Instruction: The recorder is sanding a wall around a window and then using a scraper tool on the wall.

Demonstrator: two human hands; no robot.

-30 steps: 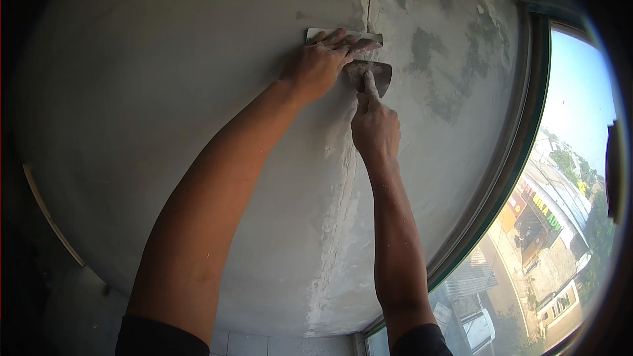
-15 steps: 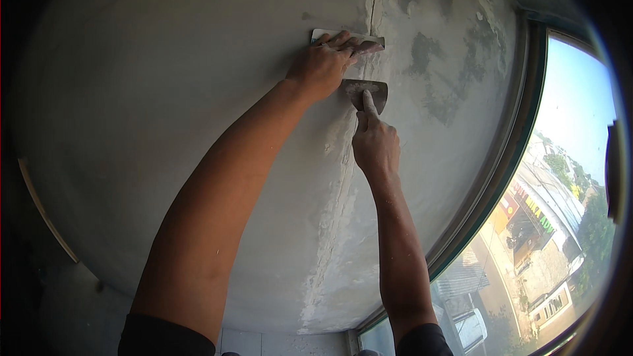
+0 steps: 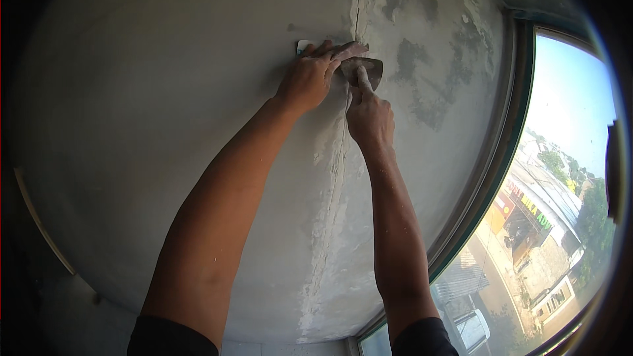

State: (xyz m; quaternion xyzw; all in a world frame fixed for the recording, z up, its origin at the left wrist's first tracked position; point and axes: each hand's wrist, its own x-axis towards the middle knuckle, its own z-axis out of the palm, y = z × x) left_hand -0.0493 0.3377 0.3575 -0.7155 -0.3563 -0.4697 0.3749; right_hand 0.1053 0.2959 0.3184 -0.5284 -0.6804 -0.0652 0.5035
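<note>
My left hand [image 3: 304, 83] grips a thin flat filling blade [image 3: 302, 46], a pale strip whose right end carries grey smears. It lies close to the wall across a vertical crack [image 3: 359, 12]. In my right hand [image 3: 371, 118] is a putty knife [image 3: 373, 71], its dark, wide blade pointing up and my index finger stretched along it. The knife's top edge meets the right end of the filling blade, or comes very close to it. My palm hides the knife's handle. Rough, lighter filler [image 3: 324, 244] runs down the crack line below my hands.
The grey plastered wall [image 3: 165, 92] fills most of the view, with darker patches [image 3: 412, 56] right of the crack. A framed window [image 3: 521, 125] stands at the right, showing a street and buildings below. A pale strip [image 3: 43, 221] edges the wall at lower left.
My right hand has moved the putty knife up to the filling blade, closing the gap between them. The filling blade now tilts more, and the whole view has shifted slightly.
</note>
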